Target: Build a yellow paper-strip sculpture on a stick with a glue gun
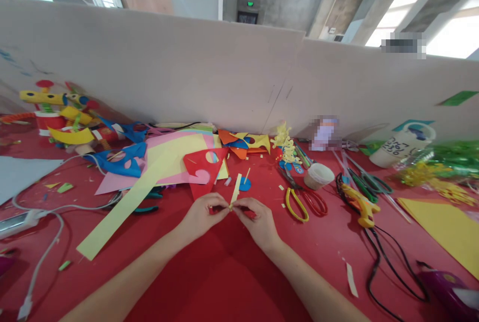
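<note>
My left hand [207, 215] and my right hand [258, 220] meet over the middle of the red table. Thumb and forefinger of each are pinched on the lower end of a narrow pale-yellow paper strip [236, 190]. The strip's other end points up and away from me. Just beyond it lie a blue paper disc [244, 184] and a thin stick [247, 175]. A red paper piece with a cut-out hole [202, 170] is beyond my left hand. Scissors with one yellow and one red handle [297, 206] rest to the right of my right hand.
Coloured sheets and a long pale-green strip [123, 212] lie left. A white cable [56, 230] runs along the left side. Right are a paper cup [319, 176], a yellow glue gun [361, 205] with black cord, yellow sheets [441, 227] and a white bucket [400, 145]. A partition [187, 73] stands behind.
</note>
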`<control>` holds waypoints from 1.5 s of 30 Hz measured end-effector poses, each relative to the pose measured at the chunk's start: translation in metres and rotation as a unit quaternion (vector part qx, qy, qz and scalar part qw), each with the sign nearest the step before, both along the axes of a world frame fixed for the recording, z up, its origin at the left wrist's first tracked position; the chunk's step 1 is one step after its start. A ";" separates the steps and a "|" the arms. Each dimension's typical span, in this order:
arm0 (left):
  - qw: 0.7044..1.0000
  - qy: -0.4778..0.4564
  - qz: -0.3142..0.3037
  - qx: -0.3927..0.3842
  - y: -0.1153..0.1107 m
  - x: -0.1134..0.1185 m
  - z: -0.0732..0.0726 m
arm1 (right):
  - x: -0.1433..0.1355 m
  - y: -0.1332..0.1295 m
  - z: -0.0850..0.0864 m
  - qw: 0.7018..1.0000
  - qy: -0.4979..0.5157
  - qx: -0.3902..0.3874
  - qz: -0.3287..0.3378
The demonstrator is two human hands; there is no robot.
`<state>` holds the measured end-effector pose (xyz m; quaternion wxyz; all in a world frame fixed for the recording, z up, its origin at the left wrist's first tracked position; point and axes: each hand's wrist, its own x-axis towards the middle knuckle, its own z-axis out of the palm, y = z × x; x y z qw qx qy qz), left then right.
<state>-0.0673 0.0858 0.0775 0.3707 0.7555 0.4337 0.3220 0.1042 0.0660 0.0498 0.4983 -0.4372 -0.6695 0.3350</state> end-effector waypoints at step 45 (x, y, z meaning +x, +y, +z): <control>0.974 -0.064 0.000 -0.219 0.006 -0.006 0.001 | -0.002 0.008 -0.003 0.936 0.214 -0.250 0.122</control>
